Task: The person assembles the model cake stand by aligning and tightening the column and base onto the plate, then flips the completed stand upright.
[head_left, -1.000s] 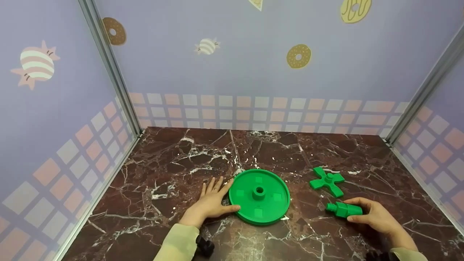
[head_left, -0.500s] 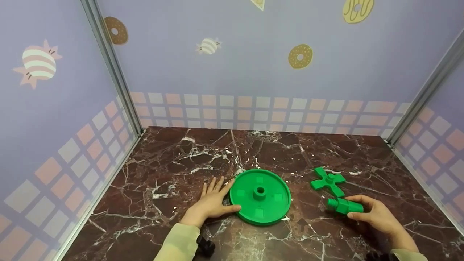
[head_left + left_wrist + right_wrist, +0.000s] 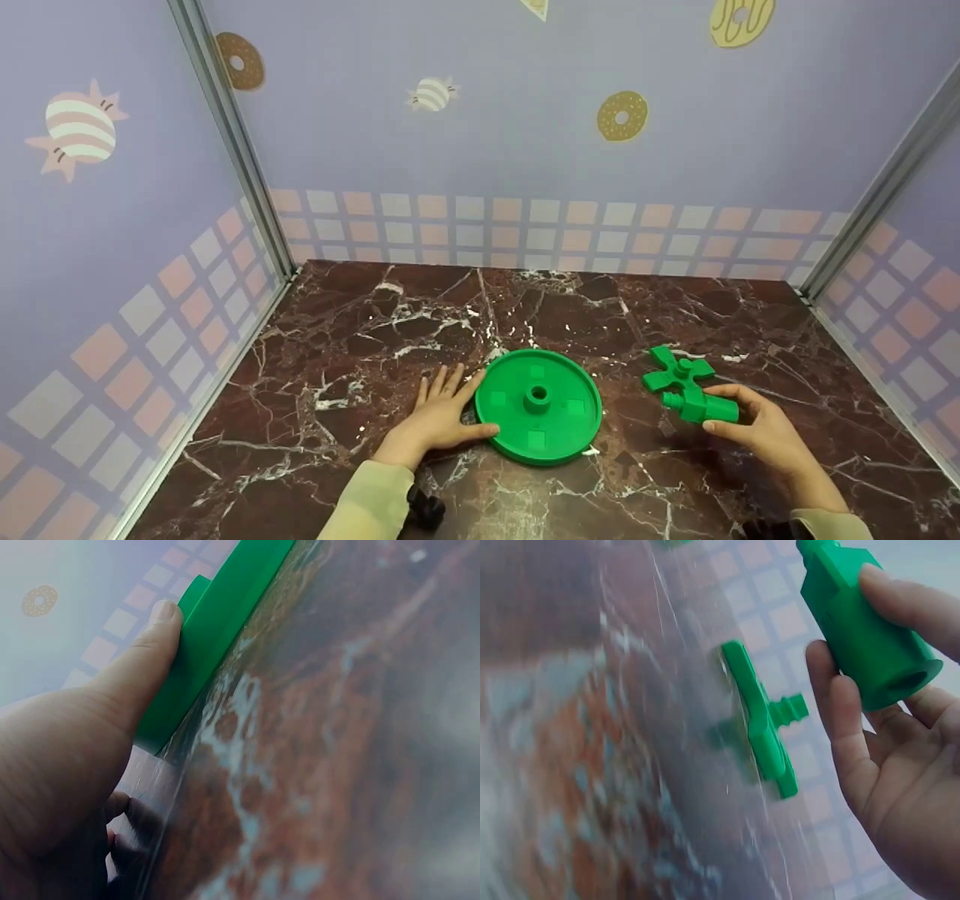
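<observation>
A round green plastic disc (image 3: 559,431) with a raised rim and a hollow central hub lies on the table. Along its left side my left hand (image 3: 431,426) rests with spread fingers, the thumb (image 3: 146,652) lying at the rim. My right hand (image 3: 761,435) pinches a green threaded connector (image 3: 701,407) between thumb and fingers, its screw end pointing left. In the right wrist view this connector (image 3: 862,630) shows a hexagonal collar and a hollow wide end. Just beyond it, a green four-armed cross (image 3: 666,377) with a threaded stud lies stud up; the connector overlaps its near arm in the head view.
The table (image 3: 337,450) is dark red marble pattern with white veins. Purple panels (image 3: 487,150) printed with sweets and tiles enclose it at the back and both sides. Metal posts (image 3: 244,150) stand at the corners.
My right hand has carried the connector up and slightly left, toward the cross. My left hand and the disc have stayed where they were.
</observation>
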`<state>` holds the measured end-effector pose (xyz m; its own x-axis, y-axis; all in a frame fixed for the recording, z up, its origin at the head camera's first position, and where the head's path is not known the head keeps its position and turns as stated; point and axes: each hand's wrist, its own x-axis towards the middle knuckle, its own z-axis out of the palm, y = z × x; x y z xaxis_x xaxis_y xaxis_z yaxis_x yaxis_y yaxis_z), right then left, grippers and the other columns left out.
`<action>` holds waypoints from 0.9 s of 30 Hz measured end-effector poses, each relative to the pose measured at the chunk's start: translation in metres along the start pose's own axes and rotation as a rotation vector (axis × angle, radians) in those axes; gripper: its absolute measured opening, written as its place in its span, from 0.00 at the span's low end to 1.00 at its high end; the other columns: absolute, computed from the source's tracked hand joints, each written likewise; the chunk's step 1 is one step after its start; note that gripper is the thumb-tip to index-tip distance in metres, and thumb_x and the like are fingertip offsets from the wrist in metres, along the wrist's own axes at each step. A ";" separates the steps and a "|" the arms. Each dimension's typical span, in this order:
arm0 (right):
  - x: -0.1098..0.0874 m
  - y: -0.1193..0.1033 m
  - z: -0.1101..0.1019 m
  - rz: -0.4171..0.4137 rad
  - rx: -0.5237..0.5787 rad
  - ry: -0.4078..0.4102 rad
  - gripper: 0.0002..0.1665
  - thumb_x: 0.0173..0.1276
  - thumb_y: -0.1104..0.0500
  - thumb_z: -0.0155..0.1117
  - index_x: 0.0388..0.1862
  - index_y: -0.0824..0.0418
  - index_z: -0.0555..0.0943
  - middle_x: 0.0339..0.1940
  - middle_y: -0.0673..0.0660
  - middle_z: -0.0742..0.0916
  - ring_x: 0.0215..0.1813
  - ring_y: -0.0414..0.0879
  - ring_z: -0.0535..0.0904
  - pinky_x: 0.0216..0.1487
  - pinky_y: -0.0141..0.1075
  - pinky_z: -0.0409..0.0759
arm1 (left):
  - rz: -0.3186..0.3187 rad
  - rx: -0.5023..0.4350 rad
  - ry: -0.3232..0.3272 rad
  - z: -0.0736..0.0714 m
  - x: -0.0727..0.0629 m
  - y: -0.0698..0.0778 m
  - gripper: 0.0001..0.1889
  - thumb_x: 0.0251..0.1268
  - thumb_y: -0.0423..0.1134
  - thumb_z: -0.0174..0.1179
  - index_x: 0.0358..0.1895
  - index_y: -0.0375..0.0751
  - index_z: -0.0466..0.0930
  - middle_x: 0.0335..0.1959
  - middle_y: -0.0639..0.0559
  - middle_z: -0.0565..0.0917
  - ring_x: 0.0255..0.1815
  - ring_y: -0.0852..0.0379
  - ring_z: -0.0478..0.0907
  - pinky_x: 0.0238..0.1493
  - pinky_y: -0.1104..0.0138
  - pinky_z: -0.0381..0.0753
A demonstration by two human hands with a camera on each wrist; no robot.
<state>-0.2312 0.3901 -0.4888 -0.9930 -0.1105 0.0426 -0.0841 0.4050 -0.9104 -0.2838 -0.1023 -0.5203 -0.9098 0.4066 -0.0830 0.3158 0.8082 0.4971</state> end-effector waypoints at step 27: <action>0.047 -0.036 0.062 -0.161 0.038 -0.028 0.31 0.63 0.68 0.74 0.63 0.72 0.74 0.46 0.52 0.84 0.40 0.40 0.83 0.40 0.32 0.84 | -0.003 -0.018 0.004 -0.001 -0.001 0.000 0.54 0.61 0.76 0.59 0.85 0.58 0.48 0.86 0.38 0.44 0.87 0.33 0.34 0.82 0.34 0.30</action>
<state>-0.2701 0.3141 -0.4791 -0.9642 -0.1969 0.1778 -0.2380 0.3457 -0.9076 -0.2830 -0.1025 -0.5196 -0.9118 0.4024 -0.0815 0.3081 0.8018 0.5120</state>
